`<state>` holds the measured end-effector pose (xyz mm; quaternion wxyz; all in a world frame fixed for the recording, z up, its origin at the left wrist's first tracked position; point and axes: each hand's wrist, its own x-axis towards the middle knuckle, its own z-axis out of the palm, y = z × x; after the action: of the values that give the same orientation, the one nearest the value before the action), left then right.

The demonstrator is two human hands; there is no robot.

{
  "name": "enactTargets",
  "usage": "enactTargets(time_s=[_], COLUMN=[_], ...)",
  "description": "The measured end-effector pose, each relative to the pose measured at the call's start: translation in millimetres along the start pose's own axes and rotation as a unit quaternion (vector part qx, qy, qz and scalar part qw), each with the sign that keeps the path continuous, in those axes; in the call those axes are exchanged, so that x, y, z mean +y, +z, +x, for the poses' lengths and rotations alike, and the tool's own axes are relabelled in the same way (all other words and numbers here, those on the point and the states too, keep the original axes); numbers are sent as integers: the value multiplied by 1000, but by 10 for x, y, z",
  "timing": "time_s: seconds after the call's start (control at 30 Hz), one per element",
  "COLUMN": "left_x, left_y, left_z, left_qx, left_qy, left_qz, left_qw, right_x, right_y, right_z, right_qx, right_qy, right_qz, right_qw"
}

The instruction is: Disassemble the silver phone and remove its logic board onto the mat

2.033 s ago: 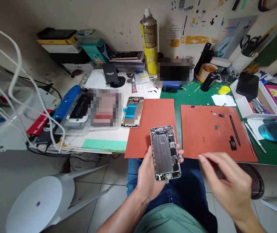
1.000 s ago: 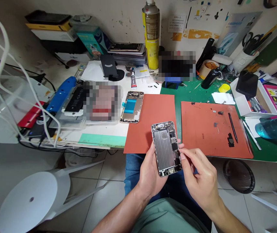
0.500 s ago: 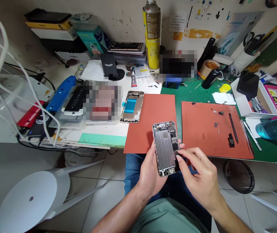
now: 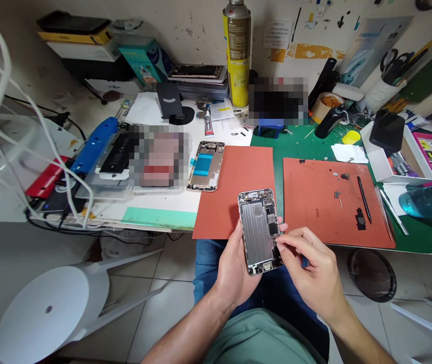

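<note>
1. Gripping the opened phone (image 4: 256,232) in my left hand (image 4: 233,263): thumb along its left long edge, palm underneath, fingertips showing past the right long edge.
2. Phone is off the desk (image 4: 299,141), held over my lap (image 4: 207,283) at the desk's front edge. From this view its far end overlaps the near right corner of the left mat (image 4: 234,177).
3. Key relation: long axis runs away from me toward the desk, far end leaning slightly left. Right hand (image 4: 310,263) is at the right long edge, nearer-end half; thumb and index tips close together there. Can't tell if they pinch a small part.
4. Phone: thin, rounded rectangle; ribbed silver-grey metal bay, dark chips (image 4: 273,229) down the right side.
5. Left mat: flat, matte, brick-coloured. Second phone shell (image 4: 214,167) lies over its far left corner: gold-toned, blue strips (image 4: 203,165) across.
6. Right mat (image 4: 302,202), same colour: slim black stick (image 4: 364,199) and irregular flat black piece (image 4: 360,220) toward its right edge, tiny parts (image 4: 337,195) scattered left of them, too small to name.
</note>
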<state>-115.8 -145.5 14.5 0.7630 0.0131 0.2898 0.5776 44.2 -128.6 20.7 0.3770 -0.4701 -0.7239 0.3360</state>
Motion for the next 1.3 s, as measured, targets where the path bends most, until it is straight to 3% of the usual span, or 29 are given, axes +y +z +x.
enactTargets(time_s=[0.33, 0.5, 0.67, 0.8, 0.97, 1.3], left_x=[-12, -21, -22, -9, -16, -13], left_y=[-16, -26, -1, 16, 22, 39], left_z=[5, 8, 12, 10, 6, -19], left_qx=[1, -5, -5, -9, -7, 1], left_qy=[2, -6, 2, -3, 3, 7], left_qz=[1, -12, -18, -18, -8, -20], left_qw=[1000, 1000, 1000, 1000, 1000, 1000], right_x=[8, -13, -67, -102, -142, -219], right_y=[-20, -33, -38, -12, 41, -29], right_z=[39, 77, 119, 109, 121, 129], right_qx=[-22, 9, 51, 56, 74, 26], right_qy=[-11, -5, -71, -158, -281, -313], right_qz=[0, -18, -78, -166, -262, -358], right_qw=[1000, 1000, 993, 972, 920, 879])
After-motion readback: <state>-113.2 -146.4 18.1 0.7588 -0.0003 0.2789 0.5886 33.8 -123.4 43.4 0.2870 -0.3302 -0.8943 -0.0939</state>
